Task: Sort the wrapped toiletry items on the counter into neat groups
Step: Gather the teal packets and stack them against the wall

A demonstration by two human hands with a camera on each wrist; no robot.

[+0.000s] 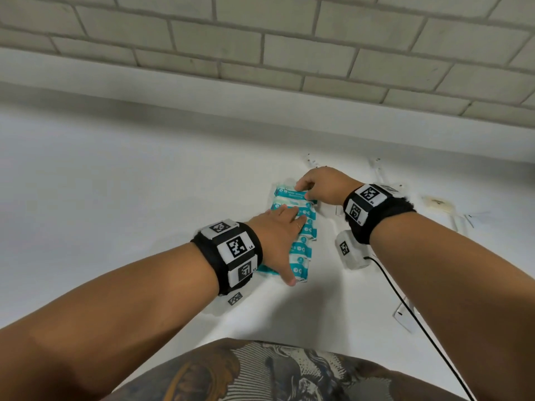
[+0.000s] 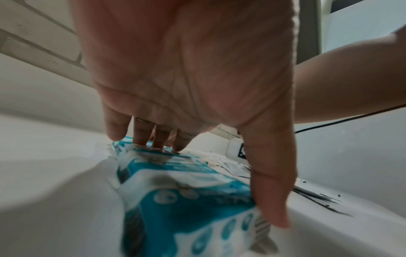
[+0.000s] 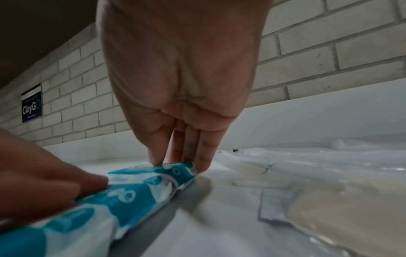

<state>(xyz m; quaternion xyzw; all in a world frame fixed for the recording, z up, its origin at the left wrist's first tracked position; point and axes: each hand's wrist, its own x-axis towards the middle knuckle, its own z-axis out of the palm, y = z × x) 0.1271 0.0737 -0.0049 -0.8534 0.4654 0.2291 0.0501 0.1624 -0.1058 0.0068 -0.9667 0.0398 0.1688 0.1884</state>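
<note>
Several teal-and-white wrapped packets lie side by side in a row on the white counter. My left hand lies flat on the near part of the row, fingers straight and pressing down, thumb along the right edge. In the left wrist view the palm hovers over the packets, with the fingertips on them. My right hand is at the far end of the row. There its thumb and fingers pinch the end of the farthest teal packet.
To the right of the row lie clear-wrapped items, among them a beige bar and thin white packets. A black cable runs from my right wrist across the counter. A grey brick wall backs the counter, with a dark sign on it.
</note>
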